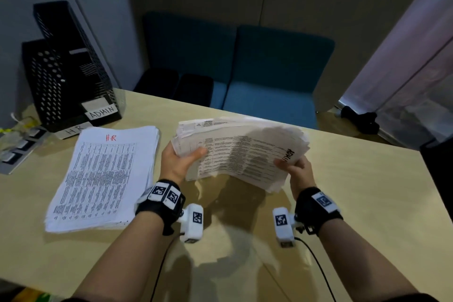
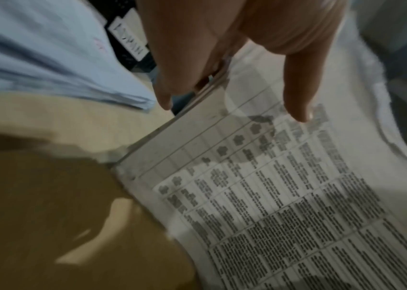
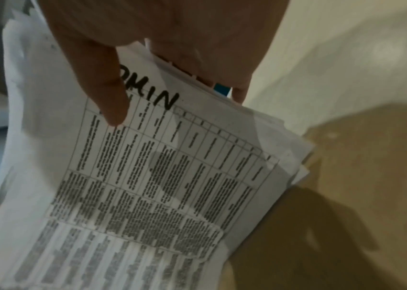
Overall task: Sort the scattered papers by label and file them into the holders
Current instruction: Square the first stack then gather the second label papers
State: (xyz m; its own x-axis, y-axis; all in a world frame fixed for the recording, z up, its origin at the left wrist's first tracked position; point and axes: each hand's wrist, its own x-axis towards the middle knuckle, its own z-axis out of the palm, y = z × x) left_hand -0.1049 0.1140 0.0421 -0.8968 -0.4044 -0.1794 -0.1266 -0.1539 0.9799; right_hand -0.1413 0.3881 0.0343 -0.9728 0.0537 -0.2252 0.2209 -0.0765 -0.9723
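Both hands hold a thick, sagging stack of ADMIN papers (image 1: 242, 154) above the table's middle. My left hand (image 1: 182, 159) grips its left end, thumb on top (image 2: 296, 102). My right hand (image 1: 293, 167) pinches the right end by the black "ADMIN" writing (image 3: 157, 98), thumb on the top sheet. A second stack marked "HR" in red (image 1: 103, 176) lies flat on the table to the left. Two black perforated holders stand at the back left, one labelled ADMIN (image 1: 81, 61), the nearer-left one labelled HR (image 1: 41, 83).
The wooden table (image 1: 343, 203) runs to an edge at the far side, with blue seats (image 1: 269, 76) behind it. A grey strip with buttons (image 1: 17, 152) lies at the far left edge. A dark object (image 1: 360, 117) sits beyond the table's right corner.
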